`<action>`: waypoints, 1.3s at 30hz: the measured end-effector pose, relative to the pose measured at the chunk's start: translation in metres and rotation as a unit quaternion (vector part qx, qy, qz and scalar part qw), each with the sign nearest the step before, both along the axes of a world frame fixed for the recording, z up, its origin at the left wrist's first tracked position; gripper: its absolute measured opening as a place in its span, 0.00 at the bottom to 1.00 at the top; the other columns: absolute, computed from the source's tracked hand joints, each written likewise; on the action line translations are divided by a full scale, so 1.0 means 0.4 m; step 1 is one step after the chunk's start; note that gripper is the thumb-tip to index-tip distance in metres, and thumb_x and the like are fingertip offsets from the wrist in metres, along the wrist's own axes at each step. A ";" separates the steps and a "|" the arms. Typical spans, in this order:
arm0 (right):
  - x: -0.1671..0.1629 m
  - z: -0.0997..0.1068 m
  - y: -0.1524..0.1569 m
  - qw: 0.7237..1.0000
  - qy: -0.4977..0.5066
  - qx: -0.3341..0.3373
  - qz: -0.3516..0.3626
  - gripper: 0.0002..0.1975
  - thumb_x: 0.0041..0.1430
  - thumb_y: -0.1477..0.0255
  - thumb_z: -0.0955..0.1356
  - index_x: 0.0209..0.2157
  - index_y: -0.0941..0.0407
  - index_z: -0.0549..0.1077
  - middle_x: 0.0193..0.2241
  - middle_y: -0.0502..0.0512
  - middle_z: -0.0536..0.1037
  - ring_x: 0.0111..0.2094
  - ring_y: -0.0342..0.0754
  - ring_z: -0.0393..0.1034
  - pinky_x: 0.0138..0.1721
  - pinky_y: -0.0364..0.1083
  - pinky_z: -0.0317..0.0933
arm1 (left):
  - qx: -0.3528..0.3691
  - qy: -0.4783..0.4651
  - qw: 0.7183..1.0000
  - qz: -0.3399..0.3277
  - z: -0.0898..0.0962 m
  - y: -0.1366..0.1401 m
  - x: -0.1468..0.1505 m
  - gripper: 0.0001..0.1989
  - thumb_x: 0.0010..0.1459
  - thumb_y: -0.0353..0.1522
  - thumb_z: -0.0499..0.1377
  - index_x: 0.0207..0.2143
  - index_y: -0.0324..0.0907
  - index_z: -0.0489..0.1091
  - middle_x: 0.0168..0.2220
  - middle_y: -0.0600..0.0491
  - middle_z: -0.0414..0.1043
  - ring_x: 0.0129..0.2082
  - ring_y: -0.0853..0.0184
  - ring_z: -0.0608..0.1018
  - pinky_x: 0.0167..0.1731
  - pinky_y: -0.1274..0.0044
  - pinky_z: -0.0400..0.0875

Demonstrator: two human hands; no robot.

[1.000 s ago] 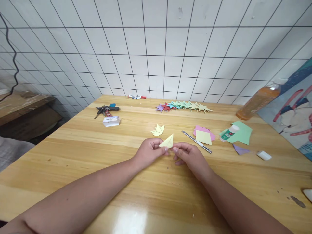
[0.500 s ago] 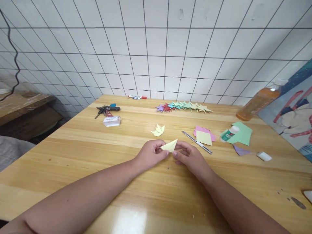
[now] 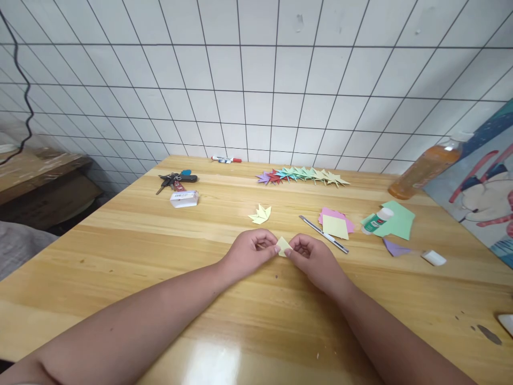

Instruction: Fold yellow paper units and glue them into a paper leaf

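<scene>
A small piece of folded yellow paper [image 3: 282, 246] is pinched between my two hands above the middle of the table. My left hand [image 3: 253, 251] grips its left side with thumb and fingers. On the other side, my right hand [image 3: 311, 260] is closed on the right edge, its thumb on the near face. Parts of the paper are hidden behind the fingers. Just beyond my hands lies a pointed yellow folded-paper piece [image 3: 260, 214]. To the right rest a utility knife [image 3: 324, 234] and a yellow paper square [image 3: 335, 226] on top of pink paper [image 3: 326, 212].
A row of colourful folded-paper pieces [image 3: 302, 175] lies near the tiled wall. Keys [image 3: 176, 181], a small white box [image 3: 184, 199] and a marker [image 3: 226, 159] are at the back left. On the right are a glue stick [image 3: 377, 221], green paper [image 3: 401, 219], an eraser [image 3: 434, 258] and a bottle [image 3: 427, 167].
The yellow paper has turned from a long pointed triangle to a smaller diamond-like shape between my fingers. My hands have shifted only slightly; the things on the table look the same.
</scene>
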State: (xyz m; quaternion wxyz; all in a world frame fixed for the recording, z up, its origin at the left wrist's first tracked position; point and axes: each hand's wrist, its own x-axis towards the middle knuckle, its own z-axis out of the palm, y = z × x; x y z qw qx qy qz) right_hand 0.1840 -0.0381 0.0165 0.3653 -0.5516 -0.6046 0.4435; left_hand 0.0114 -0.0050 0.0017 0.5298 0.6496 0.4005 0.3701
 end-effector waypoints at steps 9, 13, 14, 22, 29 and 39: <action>-0.005 -0.010 0.006 0.997 0.069 -0.026 -0.011 0.08 0.49 0.66 0.68 0.25 0.56 0.67 0.19 0.46 0.67 0.22 0.40 0.59 0.24 0.40 0.55 | -0.106 -0.031 0.993 -0.052 0.000 0.004 -0.005 0.14 0.50 0.40 0.61 0.31 0.36 0.71 0.26 0.50 0.75 0.24 0.72 0.74 0.27 0.80 0.68; -0.007 -0.010 0.002 0.999 0.035 -0.006 -0.005 0.09 0.49 0.66 0.68 0.24 0.56 0.68 0.21 0.47 0.68 0.23 0.41 0.61 0.26 0.40 0.57 | -0.105 -0.037 0.993 -0.043 0.005 0.005 -0.008 0.14 0.47 0.39 0.63 0.26 0.35 0.71 0.23 0.51 0.74 0.21 0.72 0.73 0.26 0.80 0.68; -0.008 -0.010 0.001 1.000 0.031 0.003 -0.003 0.08 0.50 0.66 0.67 0.26 0.56 0.68 0.22 0.48 0.69 0.25 0.42 0.63 0.27 0.41 0.58 | -0.104 -0.036 0.993 -0.041 0.007 0.004 -0.007 0.14 0.47 0.39 0.63 0.25 0.35 0.71 0.23 0.51 0.74 0.21 0.72 0.73 0.26 0.79 0.67; -0.017 -0.012 -0.003 0.997 0.047 0.061 -0.023 0.07 0.51 0.66 0.68 0.30 0.55 0.72 0.28 0.52 0.74 0.30 0.45 0.67 0.33 0.43 0.63 | -0.121 -0.026 0.991 -0.049 0.004 -0.003 -0.004 0.13 0.46 0.39 0.63 0.25 0.37 0.71 0.22 0.52 0.73 0.23 0.70 0.74 0.28 0.78 0.68; -0.015 -0.011 -0.009 0.996 0.044 0.074 0.004 0.06 0.52 0.67 0.66 0.32 0.53 0.72 0.29 0.51 0.74 0.29 0.45 0.68 0.28 0.42 0.61 | -0.131 -0.041 0.988 -0.069 -0.001 0.003 -0.009 0.11 0.47 0.38 0.62 0.26 0.36 0.72 0.23 0.52 0.73 0.23 0.71 0.73 0.28 0.79 0.67; -0.003 -0.014 -0.005 0.998 0.061 0.020 0.021 0.05 0.51 0.69 0.66 0.30 0.54 0.72 0.20 0.46 0.71 0.19 0.41 0.62 0.21 0.40 0.54 | -0.142 -0.043 0.986 -0.072 0.019 0.006 -0.011 0.11 0.46 0.37 0.62 0.24 0.37 0.73 0.20 0.53 0.73 0.21 0.71 0.72 0.25 0.80 0.65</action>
